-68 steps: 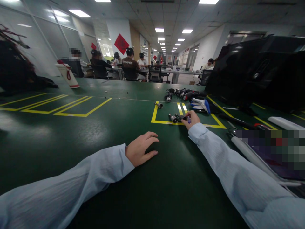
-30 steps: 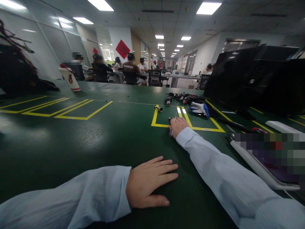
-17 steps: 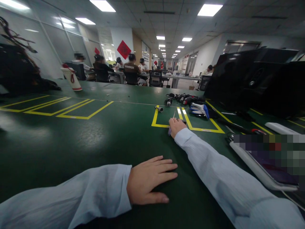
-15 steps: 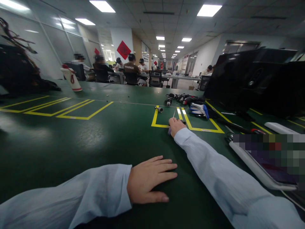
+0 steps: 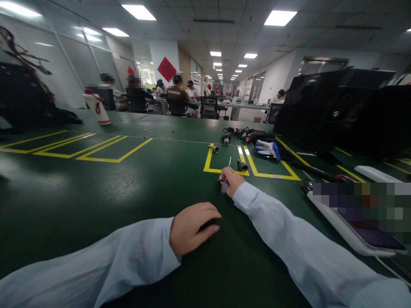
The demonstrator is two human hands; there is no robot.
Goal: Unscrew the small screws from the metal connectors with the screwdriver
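Observation:
My right hand (image 5: 234, 181) is closed round a small screwdriver (image 5: 224, 187) with a purple handle, its thin metal shaft pointing up and away. Something dark and rounded shows at the left edge of those fingers, too small to name. Just beyond that hand, a grey cylindrical metal part (image 5: 243, 166) lies inside a yellow taped outline. Another small metal part (image 5: 215, 149) rests farther back at the outline's left line. Over the near part of the green table (image 5: 96, 201), my left hand (image 5: 192, 227) holds nothing, fingers bent and thumb apart.
Blue-and-white gloves (image 5: 267, 149) and a heap of dark cables and tools (image 5: 244, 134) lie at the back right. A tablet-like device (image 5: 362, 226) sits on the right, near black equipment (image 5: 334, 107). A white cup (image 5: 97, 108) stands far left. Several people sit beyond the table.
My right hand has drawn back toward me and left with the screwdriver, uncovering the nearer metal part. My left hand has gone from spread flat to bent fingers, shifting slightly left.

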